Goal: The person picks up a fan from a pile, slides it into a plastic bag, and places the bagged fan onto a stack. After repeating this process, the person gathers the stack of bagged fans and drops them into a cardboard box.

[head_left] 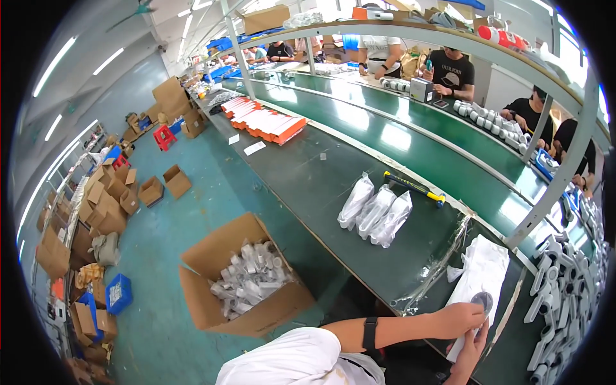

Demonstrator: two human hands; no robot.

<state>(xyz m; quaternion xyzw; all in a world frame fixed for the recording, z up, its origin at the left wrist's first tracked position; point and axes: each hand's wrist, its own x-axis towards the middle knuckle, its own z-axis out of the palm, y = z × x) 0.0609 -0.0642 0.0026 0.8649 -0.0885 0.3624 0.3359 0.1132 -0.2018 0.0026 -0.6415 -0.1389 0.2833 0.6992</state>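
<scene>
Round-headed device (481, 299), near right, over the surface (420, 256); left hand (461, 319) pinching its head, right hand (471, 356) curled shut beneath. Far dark shirt (452, 67) carries pale lettering.

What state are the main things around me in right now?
Grey round-ended plastic piece, held
Left hand, closed near its round end
Right hand, closed lower down
Large brown cardboard box, open, filled with plastic-wrapped pieces
Long black-and-yellow tool, lying flat
Three long white plastic-wrapped bundles, lying side by side
Red plastic stool, upright
</scene>
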